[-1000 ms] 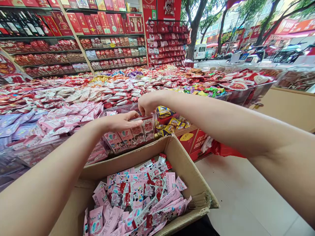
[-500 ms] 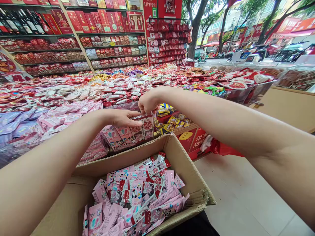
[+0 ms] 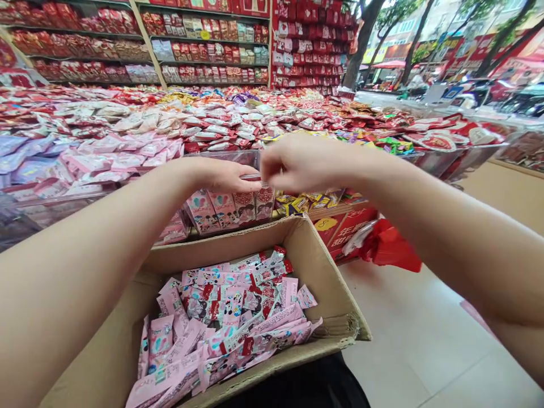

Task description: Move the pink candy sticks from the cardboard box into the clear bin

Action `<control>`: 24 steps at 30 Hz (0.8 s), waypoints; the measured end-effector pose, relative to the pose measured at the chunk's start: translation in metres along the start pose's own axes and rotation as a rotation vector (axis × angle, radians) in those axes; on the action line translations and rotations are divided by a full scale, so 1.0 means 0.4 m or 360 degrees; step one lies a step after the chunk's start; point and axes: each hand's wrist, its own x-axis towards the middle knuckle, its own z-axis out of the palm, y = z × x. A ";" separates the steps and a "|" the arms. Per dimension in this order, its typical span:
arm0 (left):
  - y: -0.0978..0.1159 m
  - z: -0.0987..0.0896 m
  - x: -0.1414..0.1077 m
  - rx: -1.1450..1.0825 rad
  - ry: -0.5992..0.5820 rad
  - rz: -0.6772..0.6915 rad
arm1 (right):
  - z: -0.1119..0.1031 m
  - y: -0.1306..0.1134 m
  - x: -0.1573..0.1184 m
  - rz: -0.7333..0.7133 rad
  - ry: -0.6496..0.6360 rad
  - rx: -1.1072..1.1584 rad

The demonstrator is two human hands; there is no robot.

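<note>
A clear plastic bin holds a row of upright pink and red-white candy packets with cartoon prints. My left hand lies over the tops of these packets, its fingers stretched out toward the right. Beside it, at the bin's right end, my right hand is raised with curled fingers, slightly blurred. Whatever those fingers hold, if anything, is hidden. Below both hands stands an open cardboard box, with many loose packets of the same kinds lying jumbled inside.
Yellow-wrapped sweets fill a bin to the right. Pink pouches and red-white sweets spread across the display behind. A red plastic bag hangs over the tiled floor. Stocked shelves line the back.
The view has tilted down, so the display sits higher in it. My right hand has shifted right and slightly away from my left hand, which stays over the upright packets.
</note>
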 end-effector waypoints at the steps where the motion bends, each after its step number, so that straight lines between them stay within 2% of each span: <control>1: -0.001 0.002 0.001 0.0005 0.0004 0.0040 | 0.034 -0.006 -0.012 -0.0097 -0.0263 0.0094; 2: -0.001 0.003 0.002 0.0023 0.0017 0.0067 | 0.081 -0.011 -0.017 -0.0186 -0.0560 0.0161; 3: 0.000 0.003 0.002 0.0040 0.0028 0.0071 | 0.141 -0.015 -0.013 -0.0217 -0.0771 0.0158; 4: 0.001 0.003 0.001 0.0056 0.0047 0.0042 | 0.208 -0.019 -0.003 -0.0194 -0.0876 0.0051; 5: 0.003 0.002 0.000 0.0078 0.0056 0.0016 | 0.280 -0.023 0.012 -0.0104 -0.0916 -0.0100; 8: 0.006 0.001 -0.005 0.0144 0.0048 -0.0014 | 0.475 -0.040 0.068 -0.0012 -0.1063 -0.0134; 10: 0.004 0.001 -0.007 0.0149 0.0046 0.0016 | 0.560 -0.052 0.095 0.0080 -0.1112 -0.0167; 12: -0.001 0.002 -0.007 0.0136 0.0058 0.0046 | 0.605 -0.064 0.108 0.0151 -0.1095 -0.0191; 15: -0.005 0.001 -0.008 0.0136 0.0062 0.0044 | 0.618 -0.073 0.108 0.0152 -0.1046 -0.0191; 18: -0.005 -0.001 -0.012 0.0152 0.0059 0.0021 | 0.575 -0.074 0.098 0.0066 -0.0971 -0.0184; 20: -0.004 -0.001 -0.014 0.0147 0.0069 0.0027 | 0.507 -0.072 0.081 0.0003 -0.0884 -0.0184; 22: -0.006 0.001 -0.013 0.0119 0.0079 0.0054 | 0.405 -0.064 0.053 -0.0081 -0.0761 -0.0103; 23: -0.007 0.002 -0.012 0.0103 0.0087 0.0072 | 0.344 -0.056 0.036 -0.0245 -0.0586 0.0084; 24: -0.008 0.003 -0.010 0.0089 0.0088 0.0095 | 0.281 -0.046 0.017 -0.0290 -0.0456 0.0284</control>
